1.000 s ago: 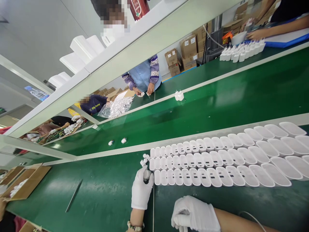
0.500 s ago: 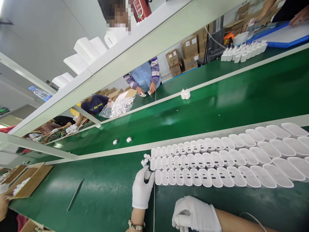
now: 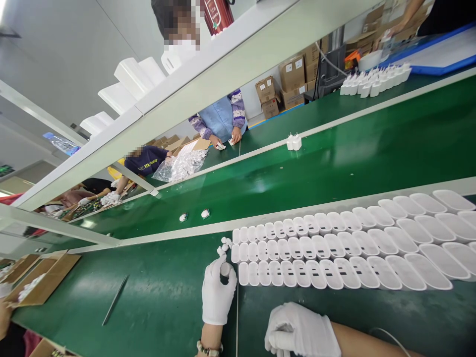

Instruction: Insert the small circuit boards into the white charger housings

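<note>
White oval cups stand in three long rows on the green table. At the left end of the nearest row, my left hand, in a white glove, is curled with thumb and forefinger round a small white round piece. Several small white pieces lie just beyond its fingertips. My right hand, also gloved, rests in front of the rows with its fingers curled inward; whatever they may hold is hidden.
A thin metal rod lies on the left of the table. Beyond the rows runs a green conveyor belt carrying small white parts. A shelf beam crosses above. Several people work on the far side.
The white parts on the belt have moved to the right. My left hand has shifted slightly left and turned a little, still with the round piece. My right hand has hardly moved.
</note>
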The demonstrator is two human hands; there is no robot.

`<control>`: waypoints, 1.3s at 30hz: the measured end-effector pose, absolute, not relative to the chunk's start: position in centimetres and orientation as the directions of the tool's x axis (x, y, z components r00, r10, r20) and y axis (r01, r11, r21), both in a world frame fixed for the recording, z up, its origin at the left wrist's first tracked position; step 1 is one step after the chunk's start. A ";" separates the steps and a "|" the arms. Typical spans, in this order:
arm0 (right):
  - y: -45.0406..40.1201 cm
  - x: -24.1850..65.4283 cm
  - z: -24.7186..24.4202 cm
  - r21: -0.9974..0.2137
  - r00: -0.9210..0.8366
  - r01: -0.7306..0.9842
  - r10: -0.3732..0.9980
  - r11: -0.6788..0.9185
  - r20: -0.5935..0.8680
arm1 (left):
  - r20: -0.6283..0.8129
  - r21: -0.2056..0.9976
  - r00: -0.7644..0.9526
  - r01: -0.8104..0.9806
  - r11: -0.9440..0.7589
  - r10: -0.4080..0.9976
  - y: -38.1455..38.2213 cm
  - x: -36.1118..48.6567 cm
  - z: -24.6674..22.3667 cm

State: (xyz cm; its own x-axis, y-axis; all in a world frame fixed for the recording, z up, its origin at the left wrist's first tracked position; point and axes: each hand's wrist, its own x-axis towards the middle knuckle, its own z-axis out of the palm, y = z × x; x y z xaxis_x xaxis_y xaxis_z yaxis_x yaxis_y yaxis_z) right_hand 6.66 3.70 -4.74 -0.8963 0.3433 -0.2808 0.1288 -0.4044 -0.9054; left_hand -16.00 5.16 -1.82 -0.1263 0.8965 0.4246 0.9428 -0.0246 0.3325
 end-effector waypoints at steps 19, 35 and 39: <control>3.7 6.9 -4.4 -0.900 -0.899 0.135 0.331 -0.416 -0.288 | 0.435 0.327 -0.106 0.944 -0.047 0.894 5.3 -16.8 -2.9; 3.7 7.2 -4.0 -0.916 -0.881 0.118 0.385 -0.383 -0.274 | 0.537 0.185 0.062 0.965 -0.189 0.842 5.1 -16.7 -2.2; 3.8 7.8 -2.7 -0.963 -0.847 0.118 0.481 -0.242 -0.225 | 0.521 0.122 0.147 0.962 -0.243 0.841 5.3 -15.9 -1.6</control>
State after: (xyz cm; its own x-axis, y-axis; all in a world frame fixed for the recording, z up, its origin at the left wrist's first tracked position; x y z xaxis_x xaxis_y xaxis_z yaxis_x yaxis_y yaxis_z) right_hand 7.75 3.82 -2.72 -0.8473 0.4812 -0.2247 0.1177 -0.2423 -0.9630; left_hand -15.92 5.30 -1.62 0.1467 0.8407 0.5212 0.9622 -0.2435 0.1218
